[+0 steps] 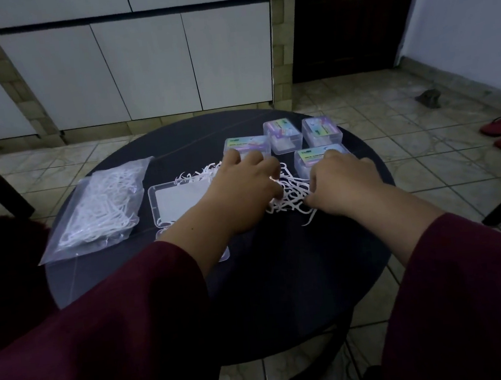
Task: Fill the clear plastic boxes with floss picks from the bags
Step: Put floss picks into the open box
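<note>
Head view: nearest, two hands, the left hand [247,187] and right hand [345,181], curl down over a loose heap of thin white plastic floss picks [289,193] on the round dark desk [283,279], raking them together. The picks look light, springy and prone to tangle; pinching small bunches by the handles seems best. Left lies an open clear plastic box [176,202], then a clear bag of picks [99,205]; beyond stand four closed labelled clear boxes [282,135].

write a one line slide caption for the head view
Both hands, left and right, gather loose floss picks on a round black table, beside an open clear box and four closed boxes.
</note>
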